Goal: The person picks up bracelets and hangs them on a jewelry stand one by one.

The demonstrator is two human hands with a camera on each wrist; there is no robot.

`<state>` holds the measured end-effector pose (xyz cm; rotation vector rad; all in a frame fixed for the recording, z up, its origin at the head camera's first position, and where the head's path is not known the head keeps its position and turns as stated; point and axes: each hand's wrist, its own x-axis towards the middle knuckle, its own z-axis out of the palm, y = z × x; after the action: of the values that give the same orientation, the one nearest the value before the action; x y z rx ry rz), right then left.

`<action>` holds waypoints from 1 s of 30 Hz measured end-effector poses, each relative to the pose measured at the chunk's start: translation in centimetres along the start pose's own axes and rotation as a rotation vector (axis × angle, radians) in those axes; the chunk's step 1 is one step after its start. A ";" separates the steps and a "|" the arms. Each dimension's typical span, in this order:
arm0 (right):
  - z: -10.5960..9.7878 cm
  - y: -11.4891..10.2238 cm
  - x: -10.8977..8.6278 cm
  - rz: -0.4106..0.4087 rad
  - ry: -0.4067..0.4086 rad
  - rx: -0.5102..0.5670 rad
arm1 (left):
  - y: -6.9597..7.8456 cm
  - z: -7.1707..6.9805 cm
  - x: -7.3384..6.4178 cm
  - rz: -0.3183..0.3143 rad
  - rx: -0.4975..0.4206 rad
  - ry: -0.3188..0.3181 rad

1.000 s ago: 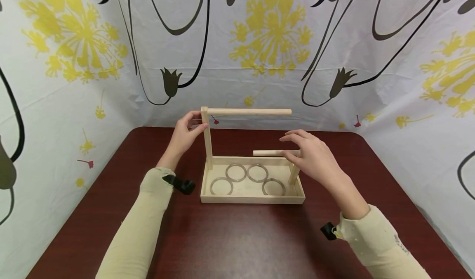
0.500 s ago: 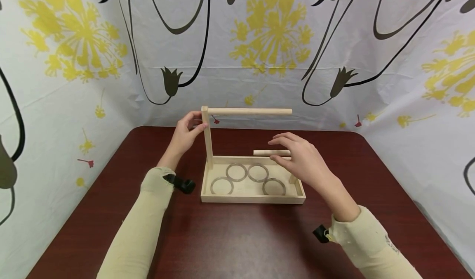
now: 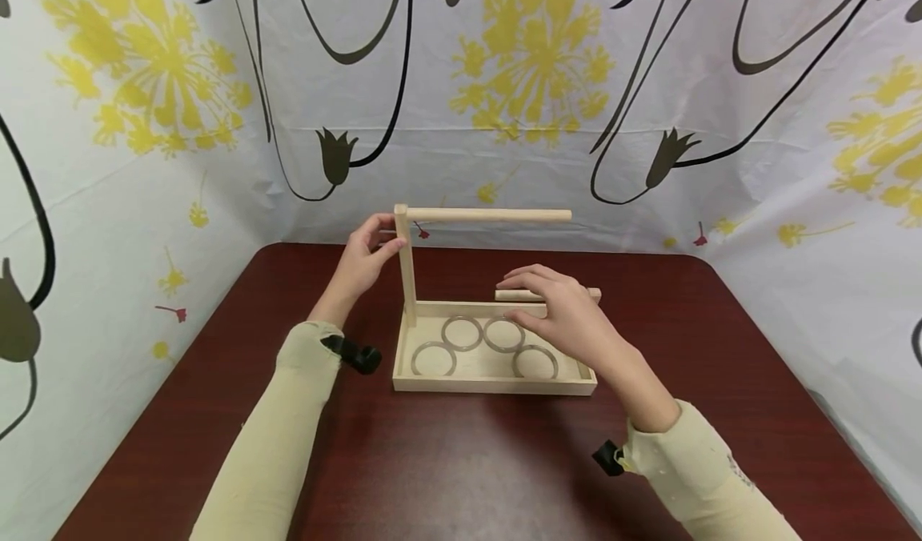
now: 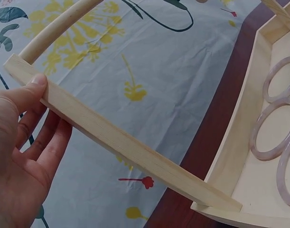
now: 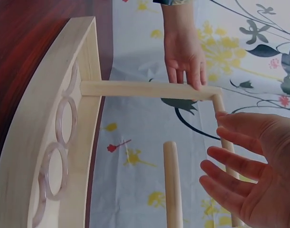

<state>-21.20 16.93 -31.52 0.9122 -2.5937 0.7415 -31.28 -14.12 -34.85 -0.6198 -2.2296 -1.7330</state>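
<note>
A wooden stand has a shallow tray (image 3: pixel 497 386), a tall post (image 3: pixel 406 277) at its left end and a shorter post mostly hidden behind my right hand. From the tall post's top a round upper rod (image 3: pixel 490 214) runs rightward; a lower rod (image 3: pixel 508 294) lies behind the right hand. My left hand (image 3: pixel 360 265) pinches the tall post near its top, thumb in front and fingers behind. Over the tray's right half, my right hand (image 3: pixel 569 310) hovers with fingers spread, holding nothing. Several pale mauve bangles (image 4: pixel 253 142) lie flat in the tray.
The stand sits on a dark red-brown table (image 3: pixel 432 461). White cloth (image 3: pixel 446 157) printed with yellow and grey flowers hangs behind and at both sides. Each wrist wears a black camera, such as the left one (image 3: pixel 358 357).
My right hand has moved left, from the short post to over the tray, uncovering the right end of the lower rod. The left hand keeps its grip; the bangles stay in place.
</note>
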 end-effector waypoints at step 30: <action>9.6 1.7 1.6 0.056 -0.230 0.438 | -0.3 -0.1 0.2 -0.019 -0.008 -0.004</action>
<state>-24.48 11.87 -39.39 1.1037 -2.7111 1.3277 -31.65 -14.25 -34.97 -0.6058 -2.2393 -1.7525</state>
